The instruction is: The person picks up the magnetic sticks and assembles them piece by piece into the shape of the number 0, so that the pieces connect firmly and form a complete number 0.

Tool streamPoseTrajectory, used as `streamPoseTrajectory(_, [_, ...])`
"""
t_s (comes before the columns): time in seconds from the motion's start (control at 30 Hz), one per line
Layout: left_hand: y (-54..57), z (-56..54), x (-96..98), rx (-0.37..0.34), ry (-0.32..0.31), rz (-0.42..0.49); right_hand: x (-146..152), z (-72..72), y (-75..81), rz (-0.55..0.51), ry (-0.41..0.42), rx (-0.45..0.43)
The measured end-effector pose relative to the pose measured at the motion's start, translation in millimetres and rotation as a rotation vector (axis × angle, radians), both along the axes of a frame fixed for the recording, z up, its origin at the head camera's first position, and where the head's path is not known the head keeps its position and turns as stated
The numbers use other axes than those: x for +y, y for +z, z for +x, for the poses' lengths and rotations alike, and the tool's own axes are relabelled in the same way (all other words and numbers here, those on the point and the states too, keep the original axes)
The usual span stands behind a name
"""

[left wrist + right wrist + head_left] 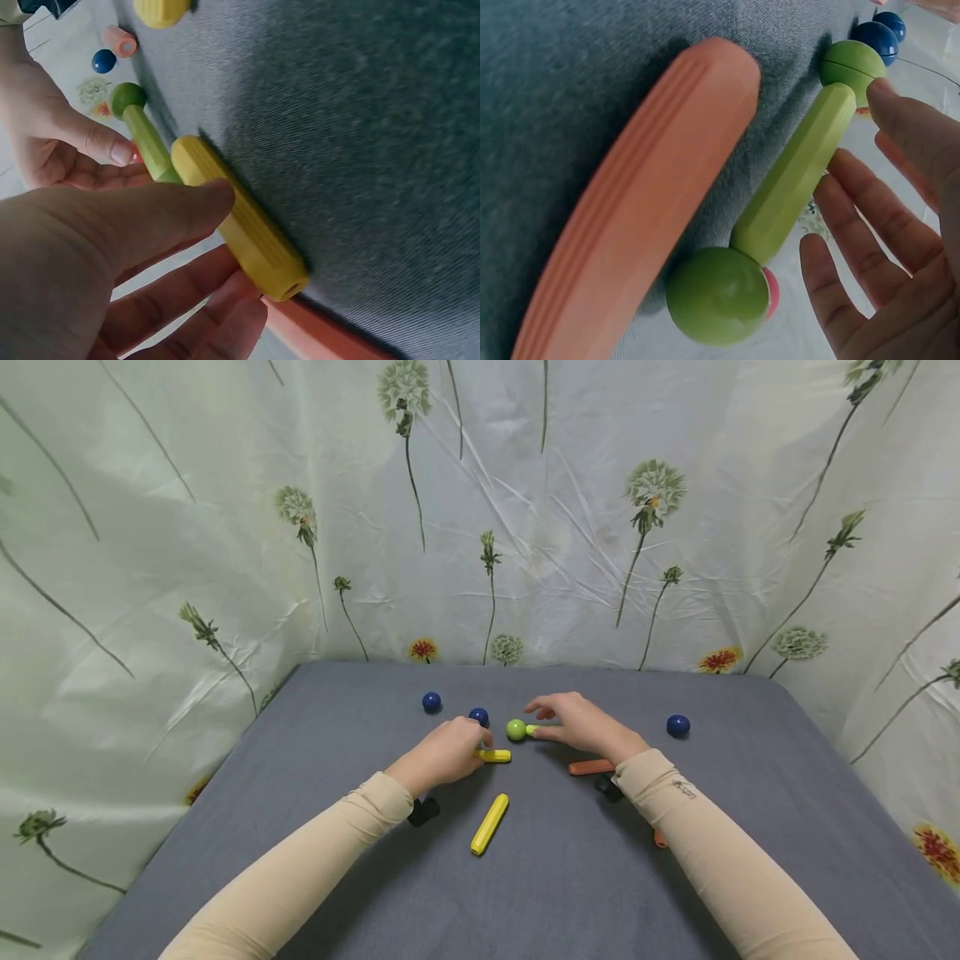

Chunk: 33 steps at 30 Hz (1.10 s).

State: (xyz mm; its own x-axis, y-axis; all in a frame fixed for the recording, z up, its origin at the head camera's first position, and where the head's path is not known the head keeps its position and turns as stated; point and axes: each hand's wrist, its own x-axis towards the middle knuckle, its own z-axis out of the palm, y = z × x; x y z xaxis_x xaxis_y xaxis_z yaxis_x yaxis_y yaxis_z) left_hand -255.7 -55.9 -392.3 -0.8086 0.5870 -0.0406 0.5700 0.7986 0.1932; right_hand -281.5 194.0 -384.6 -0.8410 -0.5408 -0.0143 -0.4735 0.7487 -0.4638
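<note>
A yellow ribbed stick [259, 244] lies between the thumb and fingers of my left hand [444, 753], which pinches it close over the grey cloth. Beyond it, my right hand [588, 725] is at a lime-green stick [795, 172] with a green ball at either end. The thumb tip meets the far green ball [844, 60], while the other fingers stay loosely extended beside the stick. The near green ball [712, 296] sits at the opposite end, partly covering a small red piece [774, 291]. In the head view my right hand hides most of the green stick.
Blue balls [431, 702] [678, 726] lie toward the back, another blue ball [478, 717] just behind my left hand. A second yellow stick [490, 824] lies nearer me. One orange stick [591, 767] and another orange piece [660, 838] lie by my right forearm. A flowered curtain [525, 610] borders the table.
</note>
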Motion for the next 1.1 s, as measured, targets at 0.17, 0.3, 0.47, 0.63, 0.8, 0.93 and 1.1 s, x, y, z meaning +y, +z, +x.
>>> streamPoseTrajectory(0.17, [-5.5, 0.8, -3.2, 0.022, -0.002, 0.040, -3.5, -4.9, -5.1, -0.026, 0.020, -0.027])
streamPoseTrajectory(0.3, [-8.7, 2.9, -4.7, 0.045, 0.000, 0.055, -7.3, -8.0, -7.7, -0.032, 0.038, -0.029])
streamPoseTrajectory(0.47, [-10.5, 5.1, -4.5, 0.066, 0.010, 0.057, -9.9, -10.4, -9.9, -0.029, 0.047, -0.018])
streamPoseTrajectory(0.63, [-9.3, 7.1, -4.0, 0.071, 0.027, 0.047, -11.7, -11.7, -12.7, -0.056, 0.067, -0.020])
streamPoseTrajectory(0.8, [-9.2, 6.8, -3.9, 0.086, 0.017, 0.051, -13.0, -13.2, -15.6, -0.068, 0.071, -0.018])
streamPoseTrajectory(0.93, [-10.4, 5.4, -4.5, 0.093, 0.005, 0.058, -15.4, -14.3, -16.8, -0.067, 0.081, -0.026])
streamPoseTrajectory(1.1, [-11.5, 3.7, -4.7, 0.076, 0.008, 0.064, -16.8, -15.2, -17.0, -0.057, 0.077, -0.031])
